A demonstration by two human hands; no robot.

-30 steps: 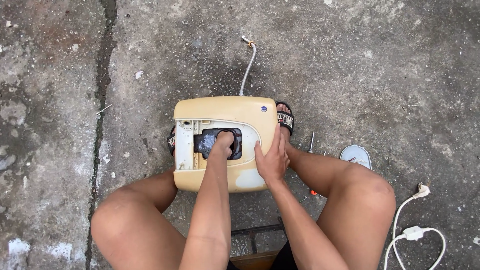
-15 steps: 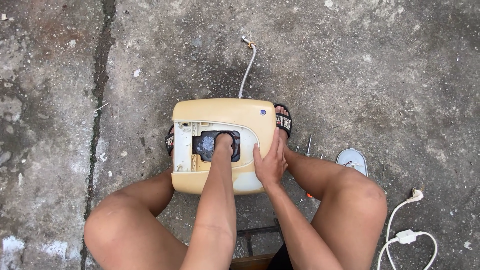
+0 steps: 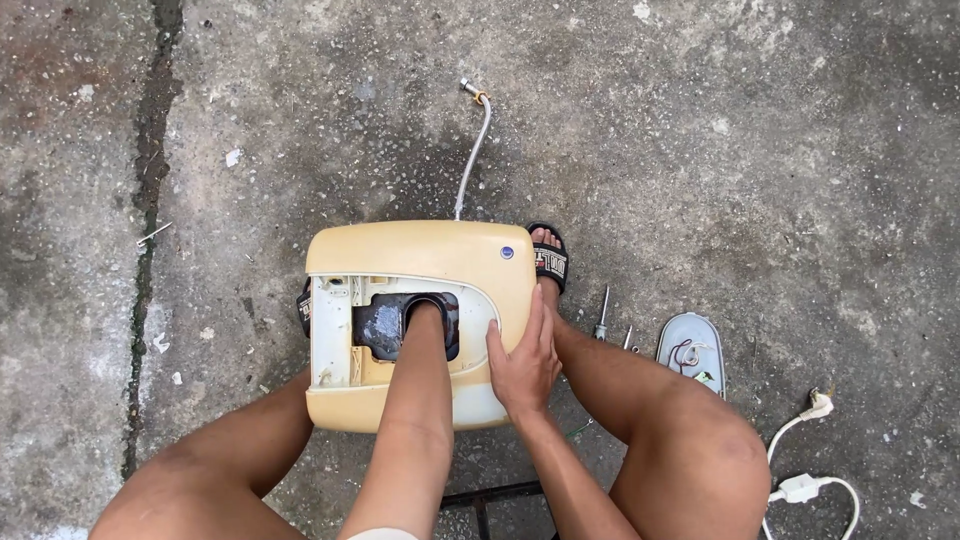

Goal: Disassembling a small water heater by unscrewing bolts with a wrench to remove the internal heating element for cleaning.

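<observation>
I had the cream water-heater casing (image 3: 420, 250) lying on the concrete floor (image 3: 750, 120) between my knees. Compared with a moment earlier, my left hand (image 3: 425, 312) had gone deeper into the dark oval opening (image 3: 385, 325); before, the knuckles sat at the rim, now the wrist disappeared inside, so I could not tell whether those fingers were spread or closed. I judged I was feeling around inside the tank. My right hand (image 3: 522, 360) lay flat, fingers apart, against the casing's right edge, steadying it. A screwdriver (image 3: 602, 312) and a grey cover plate (image 3: 690, 350) lay just beside my right leg.
</observation>
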